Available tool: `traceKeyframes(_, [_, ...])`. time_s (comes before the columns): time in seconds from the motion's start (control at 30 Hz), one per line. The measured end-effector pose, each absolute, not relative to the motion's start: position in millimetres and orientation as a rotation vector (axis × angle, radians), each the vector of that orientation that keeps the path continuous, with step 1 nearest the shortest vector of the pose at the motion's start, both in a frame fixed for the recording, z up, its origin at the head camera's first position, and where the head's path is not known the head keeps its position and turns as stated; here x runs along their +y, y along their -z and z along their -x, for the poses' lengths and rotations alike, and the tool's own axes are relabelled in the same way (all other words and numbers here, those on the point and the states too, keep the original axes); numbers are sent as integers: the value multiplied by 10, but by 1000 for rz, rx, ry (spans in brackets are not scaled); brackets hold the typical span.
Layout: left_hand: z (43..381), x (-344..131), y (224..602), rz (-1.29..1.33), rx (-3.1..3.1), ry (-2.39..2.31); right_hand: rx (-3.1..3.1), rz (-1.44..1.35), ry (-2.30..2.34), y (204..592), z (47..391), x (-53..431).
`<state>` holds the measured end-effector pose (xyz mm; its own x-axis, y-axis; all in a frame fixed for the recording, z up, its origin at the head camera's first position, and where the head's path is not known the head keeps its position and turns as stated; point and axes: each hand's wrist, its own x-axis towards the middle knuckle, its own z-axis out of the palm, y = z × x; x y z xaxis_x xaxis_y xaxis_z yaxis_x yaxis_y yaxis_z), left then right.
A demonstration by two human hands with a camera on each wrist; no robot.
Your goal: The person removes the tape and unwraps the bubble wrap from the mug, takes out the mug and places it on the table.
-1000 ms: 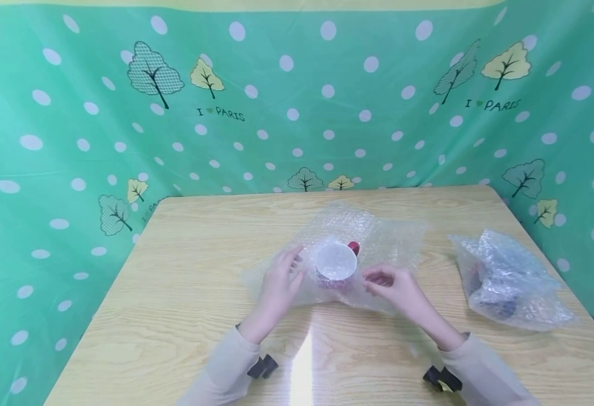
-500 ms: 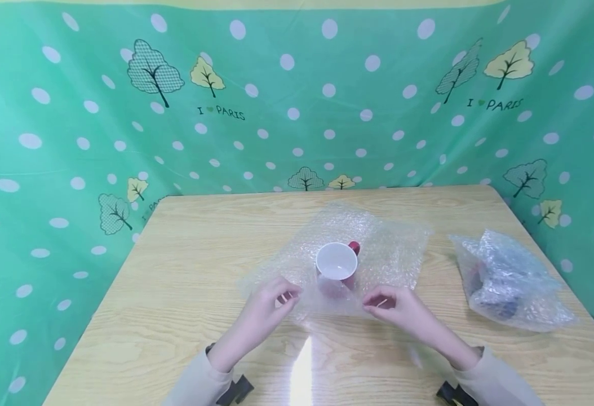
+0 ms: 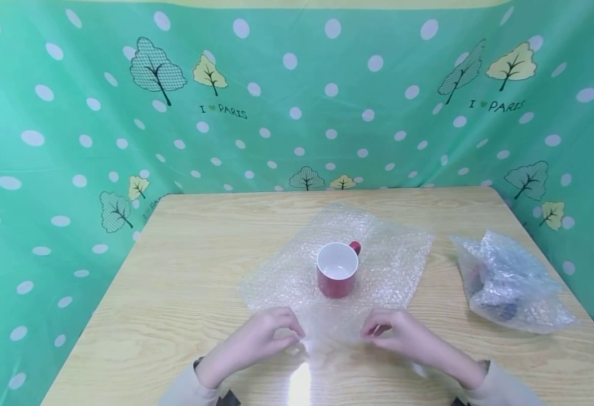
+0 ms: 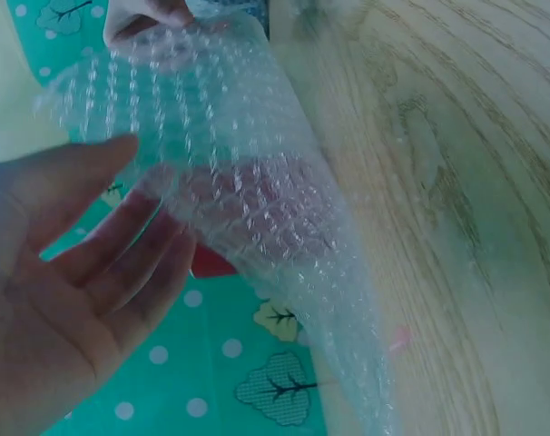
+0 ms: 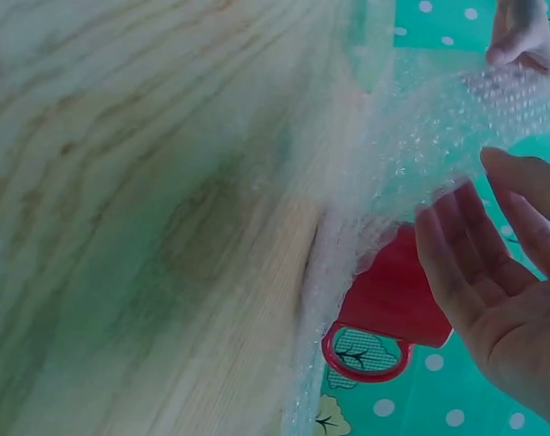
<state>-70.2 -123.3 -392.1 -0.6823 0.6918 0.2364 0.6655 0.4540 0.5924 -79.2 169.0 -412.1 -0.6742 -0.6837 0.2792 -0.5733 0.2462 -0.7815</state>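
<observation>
A red mug (image 3: 335,286) with a white inside stands upright on a sheet of bubble wrap (image 3: 287,276), its handle towards the back right. My left hand (image 3: 270,331) pinches the wrap's near edge in front of the mug, to the left. Opposite it, my right hand (image 3: 399,334) pinches the same edge on the right. Between the hands the near flap is drawn towards me, off the mug. The left wrist view has the raised wrap (image 4: 248,182) with fingers (image 4: 148,245) behind it. In the right wrist view the mug (image 5: 397,291) shows past the wrap.
A bundle in bubble wrap (image 3: 515,282) lies on the right side of the wooden table (image 3: 190,254), something dark inside it. A green dotted cloth (image 3: 297,113) hangs behind the table and along both sides.
The flap that covered the mug's mouth has come back towards me, uncovering the mug. Both hands have moved nearer to me with the wrap's edge. The mug has stayed in place.
</observation>
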Motion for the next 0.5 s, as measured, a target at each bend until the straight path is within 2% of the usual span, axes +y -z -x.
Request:
traceKeyframes(0.3, [754, -1299, 3966, -1162, 2325, -1010, 2353, 1166, 1259, 4125, 761, 1715])
traceKeyframes(0.5, [836, -1288, 3959, -973, 2364, -1090, 2380, 1125, 1242, 4038, 847, 1745])
